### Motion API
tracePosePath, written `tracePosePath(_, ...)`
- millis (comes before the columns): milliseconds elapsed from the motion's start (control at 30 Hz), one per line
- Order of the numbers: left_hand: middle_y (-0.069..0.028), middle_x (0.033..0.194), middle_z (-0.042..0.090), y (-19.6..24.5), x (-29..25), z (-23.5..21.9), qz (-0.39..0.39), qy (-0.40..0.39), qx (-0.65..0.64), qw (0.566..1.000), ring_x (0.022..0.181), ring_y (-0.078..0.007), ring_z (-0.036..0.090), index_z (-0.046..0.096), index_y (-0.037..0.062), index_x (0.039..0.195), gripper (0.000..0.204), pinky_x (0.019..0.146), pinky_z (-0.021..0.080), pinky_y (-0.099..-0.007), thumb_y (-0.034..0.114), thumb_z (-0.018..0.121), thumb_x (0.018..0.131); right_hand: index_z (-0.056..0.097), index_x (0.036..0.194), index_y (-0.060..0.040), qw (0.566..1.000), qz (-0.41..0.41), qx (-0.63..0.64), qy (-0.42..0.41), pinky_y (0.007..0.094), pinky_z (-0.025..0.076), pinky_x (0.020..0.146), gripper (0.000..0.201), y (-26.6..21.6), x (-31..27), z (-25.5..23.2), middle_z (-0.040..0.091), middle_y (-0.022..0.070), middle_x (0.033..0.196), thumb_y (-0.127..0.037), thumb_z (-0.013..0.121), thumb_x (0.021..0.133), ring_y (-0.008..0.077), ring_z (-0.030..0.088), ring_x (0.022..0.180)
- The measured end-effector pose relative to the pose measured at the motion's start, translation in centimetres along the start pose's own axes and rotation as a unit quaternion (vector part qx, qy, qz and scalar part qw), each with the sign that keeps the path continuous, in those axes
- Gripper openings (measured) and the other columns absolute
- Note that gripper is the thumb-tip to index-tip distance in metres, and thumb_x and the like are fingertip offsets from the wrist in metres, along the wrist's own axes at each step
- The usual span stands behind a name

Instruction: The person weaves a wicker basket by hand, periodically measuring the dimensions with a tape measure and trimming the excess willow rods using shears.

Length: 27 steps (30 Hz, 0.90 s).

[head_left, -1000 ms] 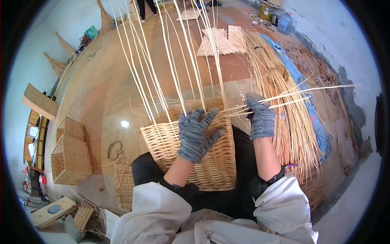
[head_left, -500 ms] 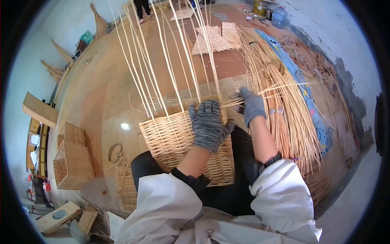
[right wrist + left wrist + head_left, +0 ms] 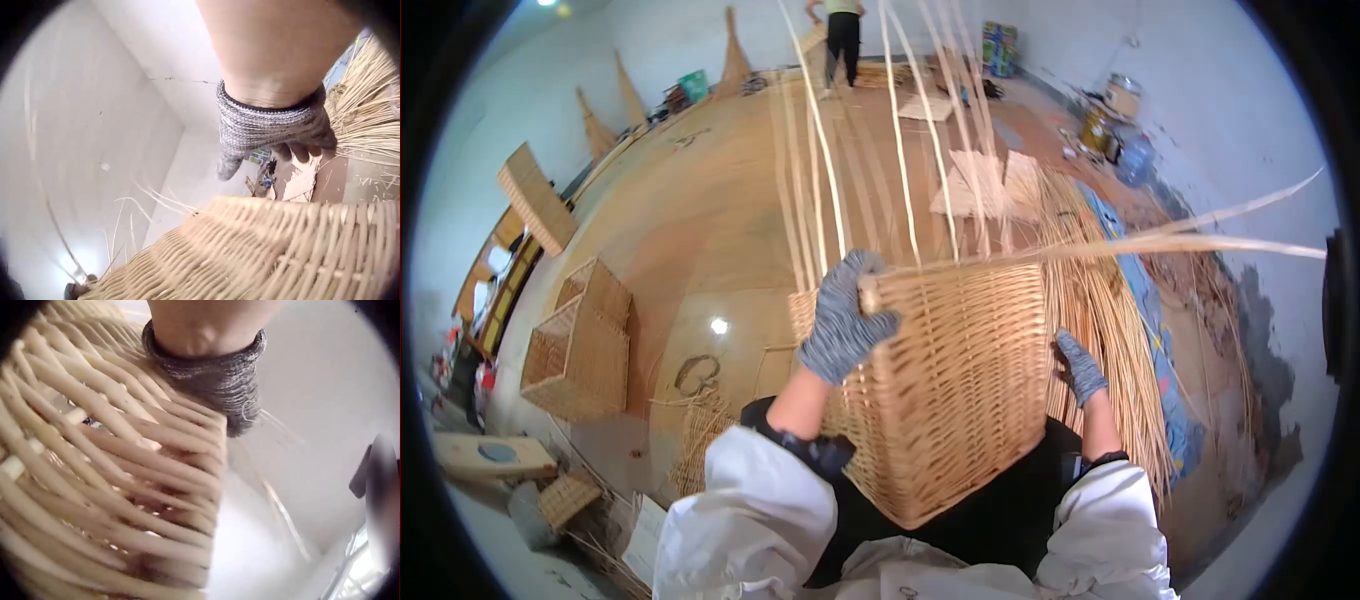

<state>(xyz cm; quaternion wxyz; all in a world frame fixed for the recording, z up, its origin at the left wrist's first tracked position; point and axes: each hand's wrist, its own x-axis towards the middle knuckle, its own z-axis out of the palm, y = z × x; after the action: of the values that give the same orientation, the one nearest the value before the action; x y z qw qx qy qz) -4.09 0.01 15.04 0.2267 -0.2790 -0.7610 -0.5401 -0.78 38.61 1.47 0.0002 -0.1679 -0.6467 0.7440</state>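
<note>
A woven wicker basket [image 3: 960, 390] rests on the seated person's lap, over black trousers [image 3: 990, 505], with one corner turned toward the body. Long pale rods [image 3: 903, 150] rise from its far side, and loose strands [image 3: 1200, 243] stretch right from its upper edge, some of them blurred. The gloved left hand [image 3: 845, 325] has its grip clamped on the basket's upper corner, thumb on the near face; the left wrist view hides its fingers. The gloved right hand [image 3: 1082, 370] is beside the basket, not touching it, its grip apart and holding nothing. Just beyond that hand, a large bundle of rods [image 3: 1135, 375] lies along a blue cloth [image 3: 1185, 440]. Farther out on the floor [image 3: 690, 220] are flat woven pieces [image 3: 970, 190], box-shaped wicker baskets [image 3: 585, 350] at left, and another person [image 3: 842, 45] standing at the far end.
</note>
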Motion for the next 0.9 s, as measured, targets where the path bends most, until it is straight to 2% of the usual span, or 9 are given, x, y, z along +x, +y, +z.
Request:
tracePosePath(67, -0.0054, 0.096, 0.053, -1.3, 0.7, -2.6, -0.084, -0.006, -0.09, 0.992, 0.088, -0.0173, 0.051, 0.05, 0.0055, 0.108, 0.049, 0.08, 0.044, -0.0301, 0.01, 0.07, 0.064, 0.046, 0.126, 0.0024, 0.995, 0.049, 0.001, -0.082, 0.0326, 0.043, 0.091, 0.076, -4.2, -4.1, 4.8, 0.058, 0.0179, 0.113, -0.049, 0.069, 0.076, 0.024, 0.056, 0.105)
tracePosePath(100, -0.004, 0.095, 0.052, -2.3, 0.7, -2.4, -0.124, -0.01, -0.136, 0.983, 0.089, -0.0169, 0.05, 0.049, 0.0061, 0.108, 0.049, 0.08, 0.044, -0.0295, 0.011, 0.07, 0.065, 0.045, 0.123, 0.0072, 0.987, -0.005, -0.154, 0.044, 0.035, 0.046, 0.086, 0.075, -3.2, -4.3, 5.0, 0.059, 0.0194, 0.109, -0.047, 0.069, 0.077, 0.0238, 0.058, 0.098)
tracePosePath(300, -0.0032, 0.097, 0.052, -10.6, -4.4, 0.9, -0.173, -0.016, -0.213, 0.962, 0.092, -0.0151, 0.049, 0.049, 0.0069, 0.109, 0.045, 0.082, 0.043, -0.0267, -0.002, 0.064, 0.068, 0.044, 0.121, 0.0055, 0.993, 0.007, -0.009, 0.121, 0.032, 0.048, 0.072, 0.064, 4.4, -10.3, 6.9, 0.058, 0.0115, 0.105, -0.039, 0.067, 0.081, 0.0187, 0.057, 0.082)
tracePosePath(367, -0.0033, 0.099, 0.052, -13.3, -5.5, 1.9, -0.25, -0.028, -0.283, 0.926, 0.093, -0.0159, 0.049, 0.049, 0.0071, 0.11, 0.047, 0.084, 0.043, -0.0275, -0.003, 0.065, 0.067, 0.047, 0.12, 0.0032, 0.977, -0.069, -0.135, 0.151, 0.0294, 0.043, 0.081, 0.057, 8.0, -9.4, 5.3, 0.057, 0.0123, 0.103, -0.037, 0.065, 0.083, 0.0208, 0.053, 0.089)
tracePosePath(467, -0.0044, 0.1, 0.054, -13.3, -5.5, 2.2, -0.207, -0.023, -0.24, 0.948, 0.094, -0.017, 0.05, 0.05, 0.0073, 0.113, 0.05, 0.088, 0.041, -0.028, 0.002, 0.069, 0.067, 0.048, 0.122, 0.0014, 0.855, -0.109, -0.459, 0.215, 0.0344, 0.042, 0.089, 0.052, 4.0, -9.7, 6.8, 0.054, 0.0165, 0.114, -0.028, 0.065, 0.082, 0.0279, 0.051, 0.1)
tracePosePath(567, -0.0065, 0.103, 0.056, -13.6, -4.2, 1.4, -0.222, -0.106, -0.179, 0.953, 0.099, -0.0178, 0.051, 0.05, 0.0061, 0.116, 0.055, 0.091, 0.041, -0.0287, 0.007, 0.073, 0.066, 0.057, 0.109, 0.002, 0.72, -0.392, -0.524, 0.229, 0.0366, 0.046, 0.087, 0.037, -1.6, -9.6, 13.4, 0.059, 0.0196, 0.106, -0.011, 0.066, 0.076, 0.0307, 0.056, 0.094)
tracePosePath(667, -0.0084, 0.107, 0.058, -14.9, -2.2, 0.3, -0.206, -0.209, -0.146, 0.945, 0.104, -0.0196, 0.052, 0.05, 0.0046, 0.118, 0.058, 0.094, 0.04, -0.0296, 0.01, 0.076, 0.066, 0.062, 0.098, 0.0015, 0.935, -0.162, -0.309, 0.06, 0.0306, 0.049, 0.07, 0.022, -2.7, -6.1, 18.2, 0.065, 0.0109, 0.082, -0.011, 0.063, 0.08, 0.0192, 0.06, 0.074)
tracePosePath(700, -0.009, 0.108, 0.058, -15.2, -1.8, 0.3, -0.19, -0.238, -0.138, 0.942, 0.106, -0.0203, 0.052, 0.05, 0.0041, 0.118, 0.059, 0.095, 0.04, -0.0299, 0.011, 0.076, 0.066, 0.06, 0.1, 0.0016, 0.991, 0.091, -0.095, 0.015, 0.0294, 0.048, 0.056, 0.022, -4.9, -5.8, 20.6, 0.063, 0.0105, 0.078, -0.012, 0.062, 0.083, 0.0183, 0.058, 0.065)
tracePosePath(900, -0.0097, 0.114, 0.056, -14.9, -3.2, 1.9, -0.247, -0.146, -0.314, 0.905, 0.111, -0.0234, 0.05, 0.048, 0.0031, 0.122, 0.062, 0.099, 0.038, -0.0323, 0.014, 0.076, 0.068, 0.054, 0.082, -0.0025, 0.981, 0.055, 0.179, 0.054, 0.0246, 0.041, 0.042, 0.011, -4.0, 2.2, 21.8, 0.056, 0.0084, 0.069, -0.012, 0.057, 0.086, 0.0166, 0.054, 0.054)
